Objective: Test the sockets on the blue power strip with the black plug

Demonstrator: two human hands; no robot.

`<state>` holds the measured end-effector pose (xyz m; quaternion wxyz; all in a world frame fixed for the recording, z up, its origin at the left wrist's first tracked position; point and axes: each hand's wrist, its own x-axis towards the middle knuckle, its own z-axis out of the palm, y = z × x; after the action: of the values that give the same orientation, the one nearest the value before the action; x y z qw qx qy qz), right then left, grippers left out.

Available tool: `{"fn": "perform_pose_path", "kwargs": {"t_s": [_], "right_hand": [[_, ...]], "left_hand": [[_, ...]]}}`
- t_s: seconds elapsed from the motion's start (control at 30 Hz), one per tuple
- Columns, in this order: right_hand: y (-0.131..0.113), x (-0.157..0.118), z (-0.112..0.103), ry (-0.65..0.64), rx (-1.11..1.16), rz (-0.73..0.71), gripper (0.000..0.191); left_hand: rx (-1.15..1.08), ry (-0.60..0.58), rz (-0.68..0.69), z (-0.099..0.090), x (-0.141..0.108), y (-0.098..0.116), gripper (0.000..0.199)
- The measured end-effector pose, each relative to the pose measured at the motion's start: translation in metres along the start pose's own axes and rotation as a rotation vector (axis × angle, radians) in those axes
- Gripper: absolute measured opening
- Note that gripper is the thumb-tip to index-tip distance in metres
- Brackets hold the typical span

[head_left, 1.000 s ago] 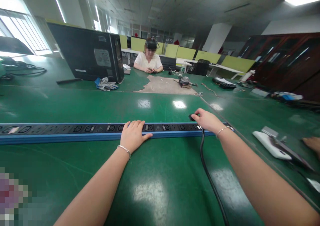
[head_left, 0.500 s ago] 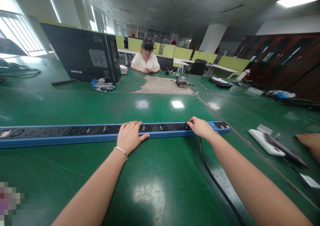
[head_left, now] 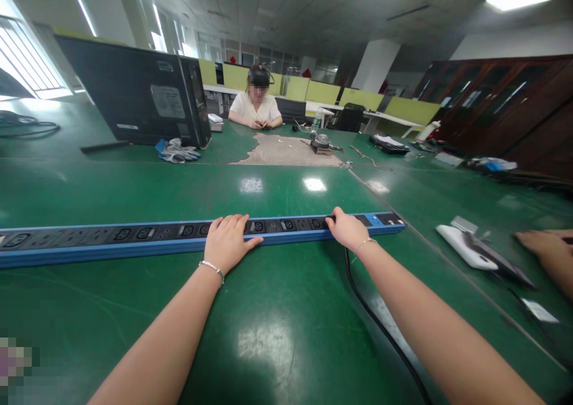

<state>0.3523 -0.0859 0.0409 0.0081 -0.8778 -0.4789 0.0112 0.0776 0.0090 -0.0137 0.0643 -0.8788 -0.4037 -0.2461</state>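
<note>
A long blue power strip (head_left: 147, 251) with black sockets lies across the green table. My left hand (head_left: 227, 239) rests on its middle, palm down, the thumb out along the front edge. Toward the strip's right end, my right hand (head_left: 347, 230) is closed on a black plug (head_left: 330, 218) at a socket. My fingers hide most of the plug, so I cannot tell how deep it sits. From under that hand a black power cord (head_left: 380, 323) runs down to the near edge of the view.
At the right lies a white and dark device (head_left: 474, 251), with another person's hand (head_left: 544, 247) beside it. A black computer case (head_left: 134, 94) stands at the back left, near gloves (head_left: 176, 151). Across the table sits a person (head_left: 256, 106). A round dark object (head_left: 320, 143) lies on brown board.
The view has shifted slightly, moving everything a little to the left. Both my hands keep their places on the strip. The other person's hand at the right shows more.
</note>
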Motion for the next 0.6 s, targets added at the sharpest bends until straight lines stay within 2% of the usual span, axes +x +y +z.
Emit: {"fn": "perform_pose_path", "kwargs": {"t_s": [0.07,0.13,0.23,0.27,0.33,0.4,0.47,0.6], "right_hand": [[0.000,0.002,-0.003,-0.043,0.104,0.010,0.032],[0.004,0.005,-0.015,-0.014,0.198,0.045,0.033],[0.020,0.010,-0.049,0.251,0.266,0.113,0.034],[0.028,0.012,-0.063,0.300,0.296,0.126,0.038],[0.045,0.015,-0.085,0.313,0.326,0.155,0.045],[0.063,0.017,-0.095,0.257,0.296,0.186,0.040],[0.078,0.020,-0.092,0.187,0.224,0.202,0.035],[0.098,0.026,-0.060,0.148,0.109,0.219,0.036]], "left_hand": [[-0.003,0.009,0.000,0.001,0.000,0.000,0.059],[-0.006,0.015,0.000,0.001,0.000,0.000,0.059],[-0.009,0.013,-0.002,0.001,0.000,0.000,0.059],[-0.010,0.011,-0.004,0.001,0.000,-0.001,0.059],[-0.012,0.006,-0.010,0.001,0.000,-0.001,0.058],[-0.017,0.005,-0.013,0.001,0.000,-0.001,0.058],[-0.019,0.005,-0.008,0.000,0.000,-0.001,0.058],[-0.016,0.008,0.005,0.000,0.001,-0.001,0.058]]}}
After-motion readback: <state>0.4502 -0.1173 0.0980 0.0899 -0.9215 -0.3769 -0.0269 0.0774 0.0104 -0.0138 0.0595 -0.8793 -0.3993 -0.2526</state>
